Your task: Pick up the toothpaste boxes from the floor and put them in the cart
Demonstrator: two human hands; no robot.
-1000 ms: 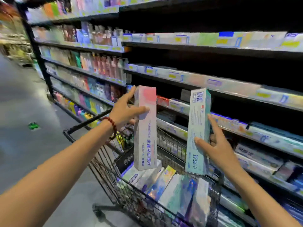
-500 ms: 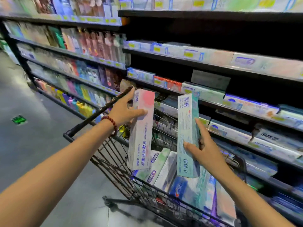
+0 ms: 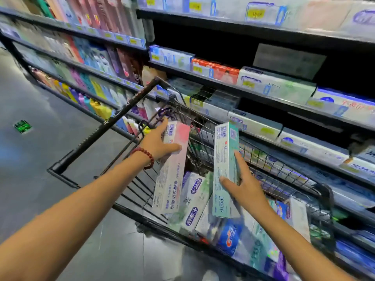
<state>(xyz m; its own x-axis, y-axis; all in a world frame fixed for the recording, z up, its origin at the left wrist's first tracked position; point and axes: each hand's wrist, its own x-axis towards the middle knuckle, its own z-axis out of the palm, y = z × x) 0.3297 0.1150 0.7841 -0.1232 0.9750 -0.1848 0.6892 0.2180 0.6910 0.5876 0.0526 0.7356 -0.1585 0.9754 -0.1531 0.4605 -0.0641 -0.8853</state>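
My left hand [image 3: 157,141] grips a pink-and-white toothpaste box [image 3: 171,175] near its top end, held upright over the black wire cart [image 3: 125,191]. My right hand [image 3: 243,185] holds a teal-and-white toothpaste box [image 3: 224,159], also upright, just to the right of the pink one. Both boxes have their lower ends down inside the cart basket, over several toothpaste boxes [image 3: 194,201] that lie there. A red bead bracelet sits on my left wrist.
The cart handle [image 3: 101,128] points toward the aisle on the left. Dark store shelves [image 3: 263,94] packed with toothpaste boxes run close along the cart's right side. The grey floor [image 3: 40,159] carries a green marker [image 3: 22,126] at the left.
Both hands have come down with their boxes, from in front of the shelves to inside the cart basket. The view has tilted down and moved closer to the cart.
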